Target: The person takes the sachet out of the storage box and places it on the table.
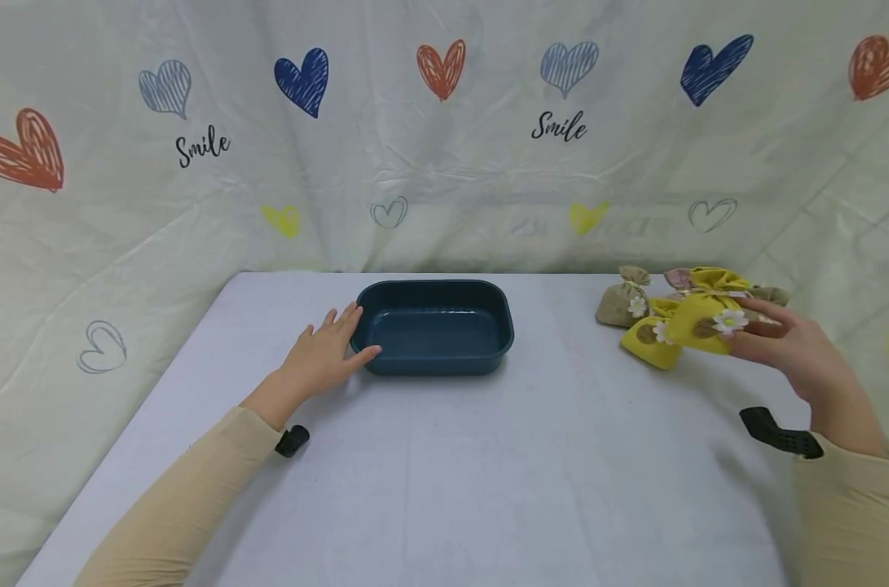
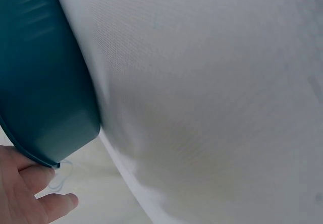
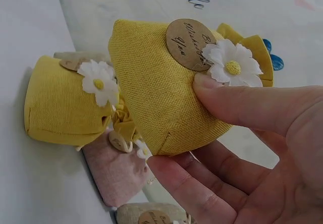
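A yellow drawstring sachet (image 3: 146, 77) with a white flower and a round brown tag is pinched between thumb and fingers of my right hand (image 1: 803, 350), above the other sachets. Beneath and left of it lies a second yellow sachet (image 1: 651, 346). A greenish-brown sachet (image 1: 620, 303) stands behind that one, and a pink sachet (image 3: 117, 166) shows in the right wrist view. My left hand (image 1: 318, 355) rests its outstretched fingers on the left rim of a dark teal rectangular tray (image 1: 437, 365), whose inside shows no contents.
A white cloth covers the table (image 1: 444, 473). Behind it hangs a pale curtain (image 1: 444, 163) printed with hearts and the word Smile. Another brownish sachet (image 1: 770, 294) lies behind my right hand. A black strap piece (image 1: 781, 434) sits at my right wrist.
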Tool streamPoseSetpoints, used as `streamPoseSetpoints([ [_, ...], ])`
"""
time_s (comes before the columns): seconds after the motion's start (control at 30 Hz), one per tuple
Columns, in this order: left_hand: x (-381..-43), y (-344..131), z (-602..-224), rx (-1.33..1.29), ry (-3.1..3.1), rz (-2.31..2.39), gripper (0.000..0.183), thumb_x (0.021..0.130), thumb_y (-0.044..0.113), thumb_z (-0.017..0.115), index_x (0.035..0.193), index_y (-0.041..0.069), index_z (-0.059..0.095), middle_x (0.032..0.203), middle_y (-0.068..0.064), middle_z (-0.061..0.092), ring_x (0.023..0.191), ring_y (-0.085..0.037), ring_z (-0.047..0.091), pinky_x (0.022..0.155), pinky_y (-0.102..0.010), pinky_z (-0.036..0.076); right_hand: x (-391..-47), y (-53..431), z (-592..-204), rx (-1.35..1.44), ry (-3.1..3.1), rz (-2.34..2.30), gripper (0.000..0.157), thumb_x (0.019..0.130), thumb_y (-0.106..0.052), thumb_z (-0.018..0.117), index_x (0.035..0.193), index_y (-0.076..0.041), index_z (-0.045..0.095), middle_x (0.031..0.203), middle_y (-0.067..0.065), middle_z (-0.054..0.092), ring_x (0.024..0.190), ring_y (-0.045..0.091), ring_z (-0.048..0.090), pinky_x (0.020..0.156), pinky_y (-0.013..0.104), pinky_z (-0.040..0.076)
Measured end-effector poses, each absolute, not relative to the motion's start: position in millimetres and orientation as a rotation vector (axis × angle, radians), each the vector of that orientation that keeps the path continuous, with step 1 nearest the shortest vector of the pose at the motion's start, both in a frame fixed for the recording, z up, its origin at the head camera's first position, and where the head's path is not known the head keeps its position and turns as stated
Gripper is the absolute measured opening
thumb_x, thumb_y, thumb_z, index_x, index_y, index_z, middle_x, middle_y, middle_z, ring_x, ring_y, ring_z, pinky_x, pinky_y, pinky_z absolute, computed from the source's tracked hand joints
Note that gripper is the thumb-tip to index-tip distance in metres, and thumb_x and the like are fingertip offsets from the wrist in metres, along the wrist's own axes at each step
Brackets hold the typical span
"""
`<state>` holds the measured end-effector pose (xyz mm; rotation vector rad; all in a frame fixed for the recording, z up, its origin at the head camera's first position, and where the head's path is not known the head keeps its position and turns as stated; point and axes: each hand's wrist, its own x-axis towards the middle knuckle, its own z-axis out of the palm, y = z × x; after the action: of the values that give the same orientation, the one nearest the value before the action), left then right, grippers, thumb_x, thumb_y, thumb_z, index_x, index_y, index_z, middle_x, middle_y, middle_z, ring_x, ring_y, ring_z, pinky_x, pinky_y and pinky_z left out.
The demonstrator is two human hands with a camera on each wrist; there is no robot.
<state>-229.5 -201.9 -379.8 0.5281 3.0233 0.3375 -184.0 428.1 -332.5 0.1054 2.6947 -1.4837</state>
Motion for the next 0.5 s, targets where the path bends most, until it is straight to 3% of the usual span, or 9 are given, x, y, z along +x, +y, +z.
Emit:
streamPoseSetpoints([
  [0.07, -229.5, -201.9, -380.0, 0.524, 3.019, 0.336, 0.089, 0.104, 0.061, 0.046, 0.165, 0.004, 0.014, 0.170, -0.014, 0.013, 0.153, -0.045, 0.014, 0.117, -0.070, 0.015, -183.8, 430.8, -332.9, 0.132, 2.697, -1.450, 0.065, 0.102, -0.025, 0.067, 0.154, -0.042, 0.031, 0.102, -0.031, 0.052, 0.088, -0.015, 0.055, 0.108, 0.055, 0.038],
  [0.13, -229.4, -201.9, -380.3, 0.522, 3.013, 0.336, 0.090, 0.104, 0.061, 0.046, 0.165, 0.004, 0.014, 0.170, -0.014, 0.013, 0.153, -0.045, 0.014, 0.117, -0.070, 0.015, -183.2, 433.8, -334.0, 0.121, 2.701, -1.442, 0.069, 0.102, -0.023, 0.066, 0.158, -0.035, 0.029, 0.106, -0.026, 0.053, 0.088, -0.015, 0.056, 0.108, 0.056, 0.038],
  [0.17, -229.6, -202.1, -380.5, 0.523, 3.010, 0.336, 0.090, 0.104, 0.061, 0.046, 0.165, 0.004, 0.014, 0.170, -0.014, 0.013, 0.153, -0.045, 0.014, 0.117, -0.070, 0.015, -183.4, 435.6, -335.2, 0.115, 2.702, -1.450, 0.067, 0.102, -0.021, 0.067, 0.157, -0.035, 0.030, 0.101, -0.032, 0.047, 0.088, -0.014, 0.057, 0.105, 0.047, 0.044],
  [0.23, -229.9, -202.4, -381.0, 0.520, 3.005, 0.337, 0.090, 0.104, 0.062, 0.045, 0.165, 0.004, 0.013, 0.170, -0.014, 0.012, 0.153, -0.044, 0.014, 0.117, -0.069, 0.015, -182.9, 439.1, -336.7, 0.108, 2.714, -1.431, 0.067, 0.102, -0.021, 0.067, 0.157, -0.034, 0.031, 0.103, -0.031, 0.047, 0.088, -0.015, 0.056, 0.087, 0.025, 0.050],
  [0.3, -230.2, -202.8, -381.3, 0.522, 3.005, 0.338, 0.090, 0.104, 0.062, 0.045, 0.165, 0.004, 0.013, 0.170, -0.014, 0.012, 0.153, -0.044, 0.014, 0.117, -0.069, 0.015, -183.2, 442.7, -338.2, 0.103, 2.715, -1.419, 0.069, 0.102, -0.020, 0.067, 0.159, -0.032, 0.030, 0.104, -0.031, 0.047, 0.088, -0.016, 0.055, 0.068, 0.013, 0.044],
  [0.37, -230.0, -203.0, -381.3, 0.519, 3.004, 0.341, 0.090, 0.104, 0.063, 0.045, 0.165, 0.005, 0.013, 0.170, -0.013, 0.012, 0.153, -0.043, 0.013, 0.117, -0.069, 0.015, -184.4, 445.3, -339.4, 0.115, 2.709, -1.400, 0.073, 0.102, -0.023, 0.067, 0.162, -0.029, 0.027, 0.102, -0.034, 0.047, 0.088, -0.017, 0.053, 0.067, 0.013, 0.043],
  [0.5, -228.5, -202.8, -380.1, 0.516, 3.009, 0.351, 0.090, 0.104, 0.062, 0.046, 0.165, 0.004, 0.014, 0.170, -0.014, 0.012, 0.153, -0.044, 0.014, 0.117, -0.070, 0.015, -187.1, 449.9, -341.7, 0.106, 2.732, -1.316, 0.081, 0.102, -0.025, 0.067, 0.165, -0.011, 0.019, 0.110, -0.020, 0.052, 0.088, -0.019, 0.051, 0.067, 0.014, 0.044],
])
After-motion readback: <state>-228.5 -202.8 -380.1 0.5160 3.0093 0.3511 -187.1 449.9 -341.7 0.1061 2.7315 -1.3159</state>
